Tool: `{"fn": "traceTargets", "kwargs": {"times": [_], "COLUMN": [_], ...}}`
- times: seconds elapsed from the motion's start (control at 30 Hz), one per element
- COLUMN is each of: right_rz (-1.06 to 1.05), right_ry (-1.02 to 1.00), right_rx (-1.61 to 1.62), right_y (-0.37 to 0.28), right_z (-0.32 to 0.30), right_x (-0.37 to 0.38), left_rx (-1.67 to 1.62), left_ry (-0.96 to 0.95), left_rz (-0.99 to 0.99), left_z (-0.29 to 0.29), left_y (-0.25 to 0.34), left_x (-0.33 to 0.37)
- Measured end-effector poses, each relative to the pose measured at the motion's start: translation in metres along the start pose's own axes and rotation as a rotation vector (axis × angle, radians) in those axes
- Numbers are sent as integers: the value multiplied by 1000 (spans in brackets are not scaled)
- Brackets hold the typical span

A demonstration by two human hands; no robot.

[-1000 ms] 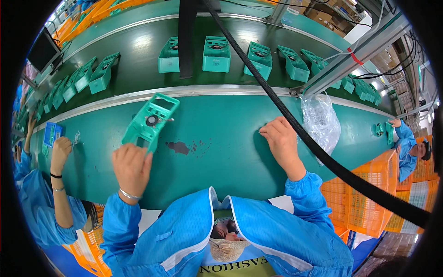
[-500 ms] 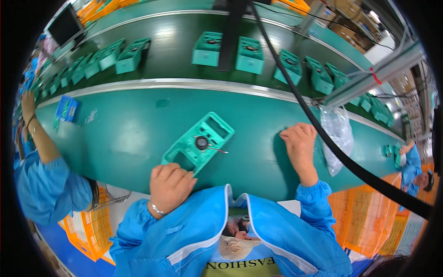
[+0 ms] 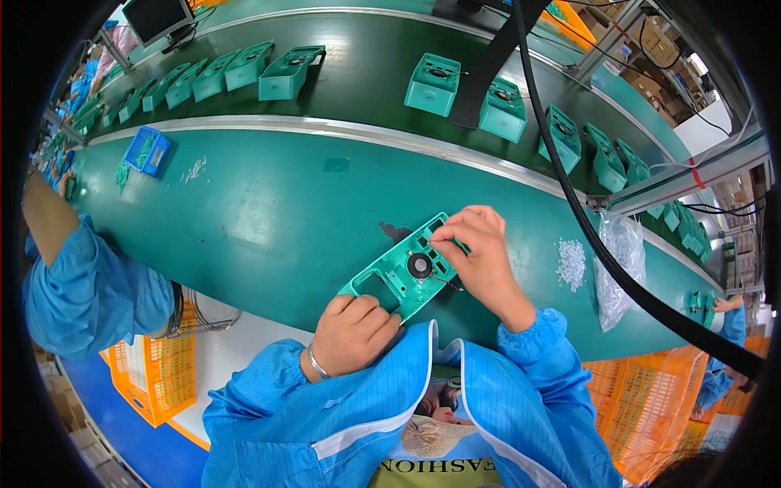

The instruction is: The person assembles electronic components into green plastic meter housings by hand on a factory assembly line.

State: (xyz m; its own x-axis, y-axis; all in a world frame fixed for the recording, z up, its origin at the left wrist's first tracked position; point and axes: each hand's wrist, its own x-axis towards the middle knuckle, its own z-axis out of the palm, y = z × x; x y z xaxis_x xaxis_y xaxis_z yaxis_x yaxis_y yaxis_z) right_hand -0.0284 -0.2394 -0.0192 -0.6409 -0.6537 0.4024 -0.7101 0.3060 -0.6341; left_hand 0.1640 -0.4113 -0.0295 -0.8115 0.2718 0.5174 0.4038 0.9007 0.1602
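Observation:
A green plastic housing (image 3: 396, 267) lies tilted on the bench in front of me, its cavities facing up. A round black speaker (image 3: 420, 265) sits in it, with thin wires (image 3: 447, 283) trailing off to the right. My left hand (image 3: 355, 332) is closed around the housing's near left end. Over its far right end, my right hand (image 3: 478, 256) has thumb and fingertips pinched together; whatever they hold is too small to make out.
Small white pieces (image 3: 571, 265) lie beside a clear plastic bag (image 3: 620, 276) at right. A blue bin (image 3: 147, 151) stands at far left, near a co-worker's sleeve (image 3: 77, 285). Similar housings (image 3: 431, 93) line the belt behind. A black cable (image 3: 561, 154) crosses the right side.
My right hand has moved left from the bench onto the housing's far end. My left hand still grips the near end. The whole view has shifted, uncovering the white pieces.

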Motion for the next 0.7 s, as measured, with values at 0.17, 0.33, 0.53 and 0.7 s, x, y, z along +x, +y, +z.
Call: {"fn": "traceTargets", "kwargs": {"times": [0.17,0.33,0.53,0.7], "right_rz": [23,34,-86,-253], "right_ry": [24,40,51,85], "right_rx": [-45,-70,-197,-488], "right_y": [4,3,-3,-23], "right_z": [21,26,23,28], "right_x": [1,2,5,3], "left_rx": [-14,-21,-31,-64], "left_ry": [8,-10,36,-30], "left_rz": [4,-2,22,10], "left_z": [0,0,1,1], "left_y": [-3,-3,-3,-5], "left_x": [2,-3,0,-1]}}
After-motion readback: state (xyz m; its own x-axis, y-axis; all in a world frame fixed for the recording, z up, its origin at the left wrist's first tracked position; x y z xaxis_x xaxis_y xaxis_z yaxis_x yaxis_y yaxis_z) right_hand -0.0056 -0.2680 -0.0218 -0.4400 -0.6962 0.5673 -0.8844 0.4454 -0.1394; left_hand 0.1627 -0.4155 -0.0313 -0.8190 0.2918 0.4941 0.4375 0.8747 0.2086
